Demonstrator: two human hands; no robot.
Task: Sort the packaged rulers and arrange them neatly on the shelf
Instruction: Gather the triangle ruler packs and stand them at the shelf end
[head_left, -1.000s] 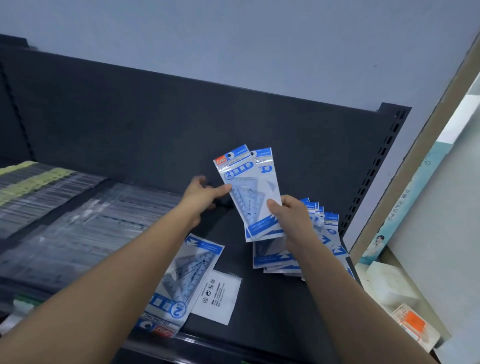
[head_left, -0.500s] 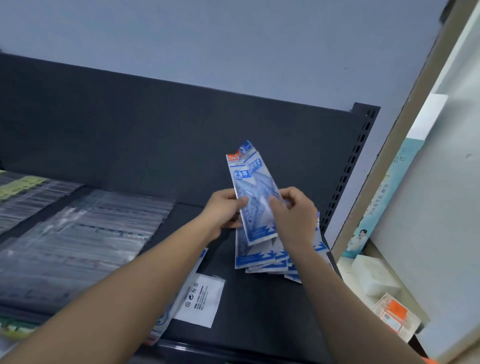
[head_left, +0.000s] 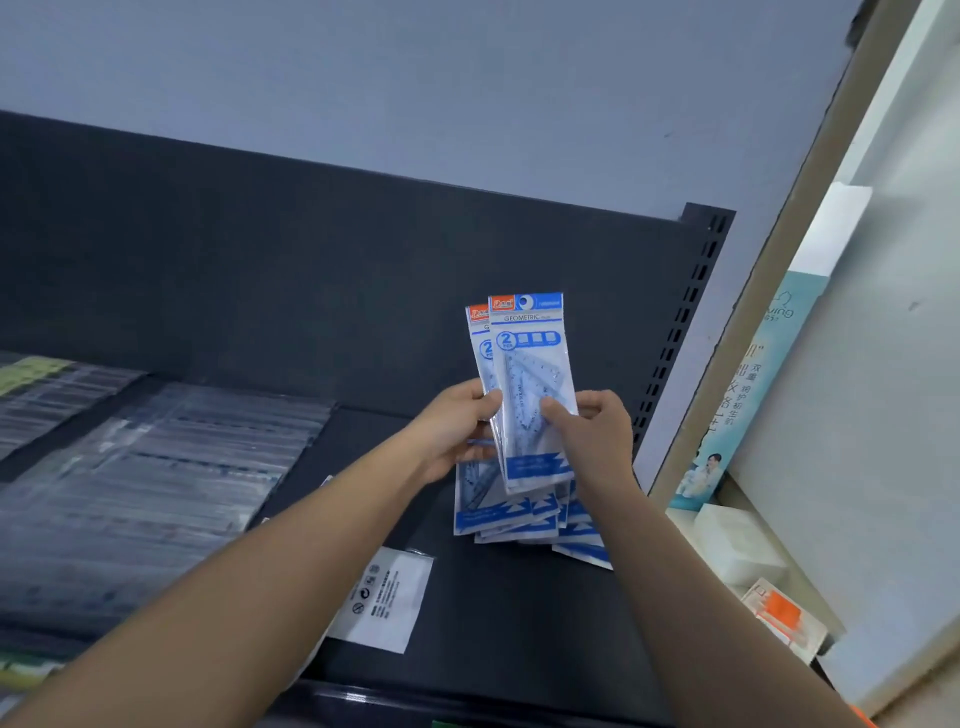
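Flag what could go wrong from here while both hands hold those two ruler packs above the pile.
1. The two held packs sit offset, pinched at their edges by the left hand and right hand; the rear one could slip out.
2. The pile below is fanned; stacking on it may leave it crooked.
3. The left forearm lies over the white card near the shelf front; it could be swept off.

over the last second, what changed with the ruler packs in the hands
The two held packs, fanned and tilted left before, were drawn together and turned upright. The left hand, then only touching their edge, now pinches it; the right hand keeps its grip on their right side. The pile beneath and the white-backed pack stayed put.
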